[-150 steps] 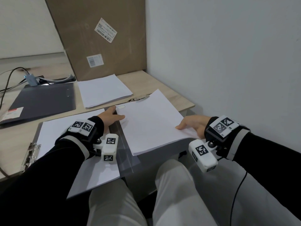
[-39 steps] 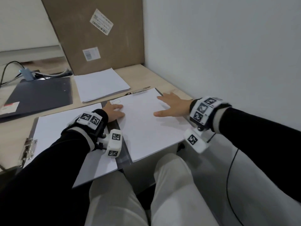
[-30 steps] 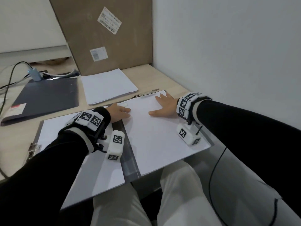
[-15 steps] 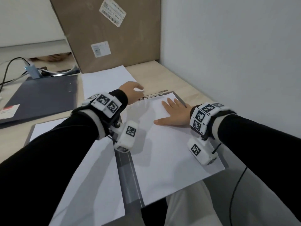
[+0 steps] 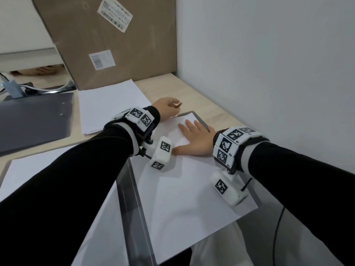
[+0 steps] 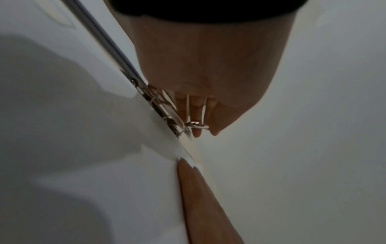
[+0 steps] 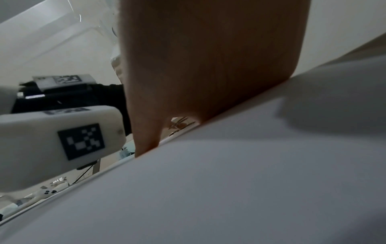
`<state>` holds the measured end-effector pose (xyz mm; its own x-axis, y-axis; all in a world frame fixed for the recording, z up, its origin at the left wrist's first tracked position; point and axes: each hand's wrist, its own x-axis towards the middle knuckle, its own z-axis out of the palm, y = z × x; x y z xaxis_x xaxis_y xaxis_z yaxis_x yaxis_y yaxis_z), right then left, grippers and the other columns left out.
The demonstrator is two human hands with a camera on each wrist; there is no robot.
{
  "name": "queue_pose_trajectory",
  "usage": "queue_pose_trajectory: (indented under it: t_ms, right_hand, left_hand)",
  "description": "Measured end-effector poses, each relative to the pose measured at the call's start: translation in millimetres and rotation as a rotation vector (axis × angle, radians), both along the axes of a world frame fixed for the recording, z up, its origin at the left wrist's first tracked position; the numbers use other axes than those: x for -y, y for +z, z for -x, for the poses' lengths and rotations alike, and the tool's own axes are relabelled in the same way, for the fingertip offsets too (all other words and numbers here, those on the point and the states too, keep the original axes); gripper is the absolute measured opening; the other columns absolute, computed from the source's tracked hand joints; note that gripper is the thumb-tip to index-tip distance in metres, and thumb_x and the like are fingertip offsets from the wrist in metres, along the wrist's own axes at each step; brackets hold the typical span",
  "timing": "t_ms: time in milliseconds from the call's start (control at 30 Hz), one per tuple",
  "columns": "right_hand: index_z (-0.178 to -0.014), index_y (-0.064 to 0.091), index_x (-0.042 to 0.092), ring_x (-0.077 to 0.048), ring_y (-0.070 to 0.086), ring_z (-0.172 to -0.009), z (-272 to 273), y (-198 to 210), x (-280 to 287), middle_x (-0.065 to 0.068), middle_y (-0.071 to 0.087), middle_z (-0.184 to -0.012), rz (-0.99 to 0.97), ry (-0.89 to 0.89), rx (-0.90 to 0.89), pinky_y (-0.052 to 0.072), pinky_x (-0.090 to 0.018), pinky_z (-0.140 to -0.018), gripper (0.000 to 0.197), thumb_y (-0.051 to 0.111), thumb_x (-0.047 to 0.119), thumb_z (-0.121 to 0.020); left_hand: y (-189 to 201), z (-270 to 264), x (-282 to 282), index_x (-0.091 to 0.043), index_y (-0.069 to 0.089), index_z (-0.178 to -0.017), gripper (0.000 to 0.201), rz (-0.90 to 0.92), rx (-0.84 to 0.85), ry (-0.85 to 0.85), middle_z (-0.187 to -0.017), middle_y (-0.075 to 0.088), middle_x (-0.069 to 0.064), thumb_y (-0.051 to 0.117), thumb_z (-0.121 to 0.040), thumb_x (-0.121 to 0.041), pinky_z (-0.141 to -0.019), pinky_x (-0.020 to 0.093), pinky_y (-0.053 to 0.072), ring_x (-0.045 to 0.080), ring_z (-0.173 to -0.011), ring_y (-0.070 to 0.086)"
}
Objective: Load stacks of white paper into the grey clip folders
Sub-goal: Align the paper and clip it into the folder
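An open grey clip folder [image 5: 132, 198] lies in front of me, with a stack of white paper [image 5: 182, 189] on its right half. At the folder's far end my left hand [image 5: 167, 108] grips the metal clip lever [image 5: 177, 105]. The left wrist view shows the fingers curled round the wire lever [image 6: 196, 123], which is raised off the clip mechanism [image 6: 163, 107]. My right hand [image 5: 194, 139] lies flat on the paper's top part, fingers straight, just below the clip. In the right wrist view the palm [image 7: 208, 57] presses the sheet [image 7: 229, 181].
A loose paper stack [image 5: 109, 106] lies behind the folder, in front of a leaning cardboard box [image 5: 115, 35]. A dark closed folder [image 5: 34, 120] sits at the left, cables behind it. More paper [image 5: 28, 169] lies under my left arm. A white wall [image 5: 269, 73] borders the desk's right side.
My left hand left the paper's left edge, reached forward to the clip and took hold of its lever. My right hand slid from the sheet's near corner to its top part.
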<state>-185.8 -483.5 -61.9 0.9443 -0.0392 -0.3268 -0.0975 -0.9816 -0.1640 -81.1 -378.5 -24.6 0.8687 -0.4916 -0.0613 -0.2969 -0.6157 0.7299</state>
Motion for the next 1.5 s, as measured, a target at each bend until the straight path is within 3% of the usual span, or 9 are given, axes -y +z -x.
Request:
queue_pose_trajectory:
  t_ms: [100,200,333,533,633,733,967,1233,1500]
  right_hand:
    - [-0.151,-0.012,0.032,-0.017,-0.016,-0.148,0,1,5,0.008,-0.019,-0.16,-0.013,-0.022,-0.027,-0.004,-0.05,-0.119,0.105,0.035,0.085,-0.072]
    - [-0.15,-0.013,0.032,-0.017,-0.018,-0.148,-1,4,9,0.007,-0.021,-0.159,0.002,-0.014,-0.05,-0.004,-0.051,-0.119,0.105,0.033,0.085,-0.072]
    - [-0.151,-0.013,0.031,-0.016,-0.018,-0.148,-2,5,14,0.008,-0.021,-0.159,0.008,-0.025,-0.068,-0.005,-0.05,-0.119,0.107,0.033,0.086,-0.071]
    - [-0.151,-0.012,0.031,-0.016,-0.017,-0.148,0,8,11,0.008,-0.02,-0.159,0.009,-0.024,-0.068,-0.005,-0.048,-0.12,0.104,0.034,0.083,-0.074]
    - [-0.151,-0.012,0.032,-0.015,-0.017,-0.148,0,8,11,0.009,-0.019,-0.16,0.012,-0.033,-0.063,-0.004,-0.049,-0.12,0.104,0.035,0.083,-0.073]
    - [-0.151,-0.011,0.032,-0.015,-0.017,-0.148,0,7,10,0.009,-0.018,-0.16,0.015,-0.036,-0.065,-0.004,-0.049,-0.12,0.104,0.036,0.083,-0.073]
    - [-0.151,-0.011,0.032,-0.016,-0.017,-0.148,0,8,10,0.008,-0.019,-0.16,0.018,-0.038,-0.067,-0.003,-0.049,-0.12,0.105,0.035,0.084,-0.072]
    - [-0.151,-0.012,0.033,-0.016,-0.018,-0.148,1,8,10,0.008,-0.019,-0.16,0.02,-0.033,-0.077,-0.005,-0.049,-0.12,0.105,0.035,0.084,-0.073]
    - [-0.151,-0.012,0.032,-0.016,-0.017,-0.148,2,9,10,0.008,-0.019,-0.16,0.039,-0.023,-0.082,-0.005,-0.048,-0.12,0.103,0.035,0.083,-0.075]
  left_hand:
    - [7,1,-9,-0.016,0.055,-0.128,0.037,0.08,0.083,0.056,-0.109,0.06,0.0,0.055,-0.091,-0.021,-0.07,0.006,0.044,0.015,-0.097,0.056]
    - [12,-1,-25,-0.013,0.065,-0.114,0.028,0.066,0.154,0.086,-0.108,0.068,0.002,0.051,-0.091,-0.02,-0.091,0.022,0.047,0.017,-0.1,0.06]
    - [15,5,-42,-0.013,0.066,-0.115,0.029,-0.072,0.2,0.074,-0.118,0.067,0.003,0.048,-0.093,-0.016,-0.082,0.013,0.038,0.011,-0.096,0.057]
    - [24,11,-56,-0.02,0.051,-0.135,0.04,-0.494,0.365,0.022,-0.145,0.047,0.0,0.043,-0.097,-0.027,-0.111,0.032,0.028,0.021,-0.135,0.04]
    - [26,14,-54,-0.018,0.047,-0.138,0.042,-0.649,0.339,-0.01,-0.148,0.043,0.001,0.04,-0.097,-0.02,-0.111,0.033,0.029,0.022,-0.136,0.038]
    - [29,18,-52,-0.012,0.049,-0.138,0.044,-0.75,0.284,-0.045,-0.133,0.053,0.006,0.039,-0.095,-0.014,-0.1,0.031,0.037,0.024,-0.122,0.049]
    - [29,31,-53,-0.01,0.037,-0.144,0.046,-0.994,0.216,-0.073,-0.143,0.044,0.014,0.033,-0.099,-0.018,-0.106,0.032,0.034,0.029,-0.132,0.042]
    - [22,36,-50,-0.006,0.031,-0.144,0.046,-1.046,0.155,-0.068,-0.143,0.042,0.017,0.027,-0.101,-0.021,-0.105,0.032,0.033,0.03,-0.132,0.041]
    - [13,30,-58,0.003,0.041,-0.13,0.038,-0.836,0.125,-0.003,-0.134,0.049,0.021,0.024,-0.102,-0.015,-0.101,0.037,0.038,0.034,-0.124,0.049]
